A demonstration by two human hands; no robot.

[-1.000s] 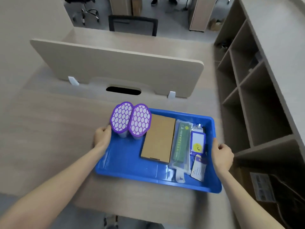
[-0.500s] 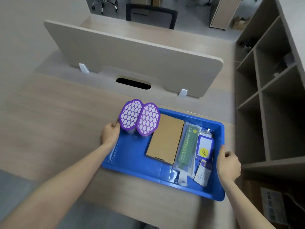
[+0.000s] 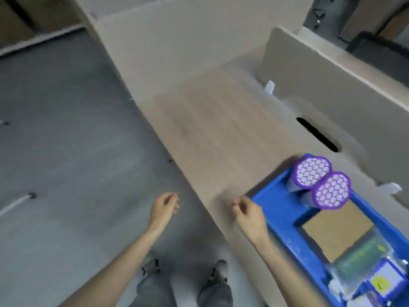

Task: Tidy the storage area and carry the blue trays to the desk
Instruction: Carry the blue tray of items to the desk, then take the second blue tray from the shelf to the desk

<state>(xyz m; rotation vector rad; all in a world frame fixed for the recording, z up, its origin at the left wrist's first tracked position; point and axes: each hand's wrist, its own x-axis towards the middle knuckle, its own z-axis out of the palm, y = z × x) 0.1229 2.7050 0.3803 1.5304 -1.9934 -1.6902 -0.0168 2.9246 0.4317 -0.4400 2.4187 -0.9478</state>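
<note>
A blue tray (image 3: 280, 209) lies on the wooden desk (image 3: 221, 134) at the lower right. It holds two purple honeycomb-topped racks (image 3: 322, 185), a brown cardboard box (image 3: 338, 231), a green packet (image 3: 358, 255) and a blue card holder (image 3: 385, 278). My right hand (image 3: 249, 214) hovers just left of the tray's near corner, fingers loosely curled, holding nothing. My left hand (image 3: 163, 209) hangs over the floor beside the desk edge, fingers loosely curled and empty. The frame is motion-blurred.
A beige divider panel (image 3: 332, 80) with a dark cable slot (image 3: 316, 134) runs along the desk's far side. Grey floor (image 3: 66, 140) lies to the left. My shoes (image 3: 218, 271) show at the bottom. Cardboard boxes stand at the back.
Both hands have let go of the tray, which now rests on the desk. My view has swung left, so the tray sits at the lower right and the floor fills the left.
</note>
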